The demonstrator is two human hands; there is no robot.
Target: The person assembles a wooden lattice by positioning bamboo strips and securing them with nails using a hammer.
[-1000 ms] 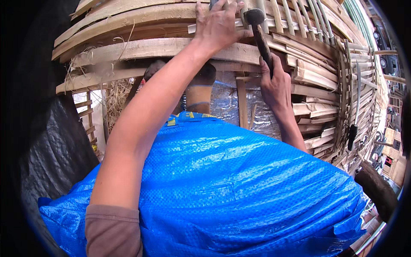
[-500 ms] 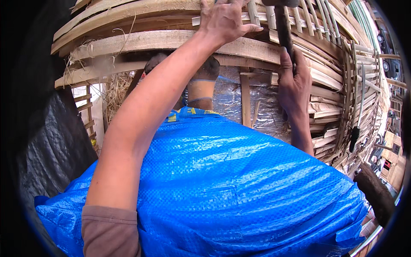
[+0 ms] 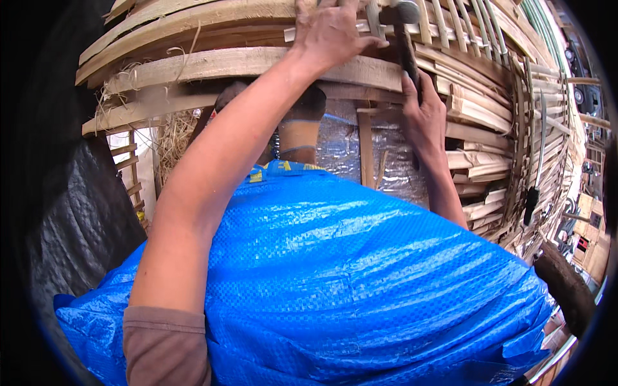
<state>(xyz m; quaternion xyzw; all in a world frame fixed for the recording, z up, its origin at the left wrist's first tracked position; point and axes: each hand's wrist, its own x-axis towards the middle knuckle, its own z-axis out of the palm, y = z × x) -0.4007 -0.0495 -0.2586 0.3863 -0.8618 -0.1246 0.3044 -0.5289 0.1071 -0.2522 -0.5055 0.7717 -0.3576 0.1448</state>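
My right hand [image 3: 425,119] is wrapped round the dark handle of a hammer [image 3: 407,48]. The hammer's head is up near the picture's top edge, just right of my left hand [image 3: 327,35]. That left hand lies on pale wooden strips at the top, thumb stretched out to the right and fingers apart; its fingertips run to the upper edge and are partly hidden. Thin upright slats [image 3: 441,24] cross the strips beside the hammer head. Under my left forearm runs a thick wooden beam [image 3: 232,64]. A blue woven plastic sheet [image 3: 360,257] covers my lap.
Stacked split wood strips [image 3: 479,116] fill the right side. A long thin tool with a black handle [image 3: 530,206] hangs against them. Wood shavings [image 3: 174,145] hang at left by black sheeting [image 3: 84,212]. A dark log [image 3: 566,289] juts in at lower right.
My right hand and the hammer have moved left, and the hammer head is lower in view, closer to my left hand. The left hand has shifted only slightly.
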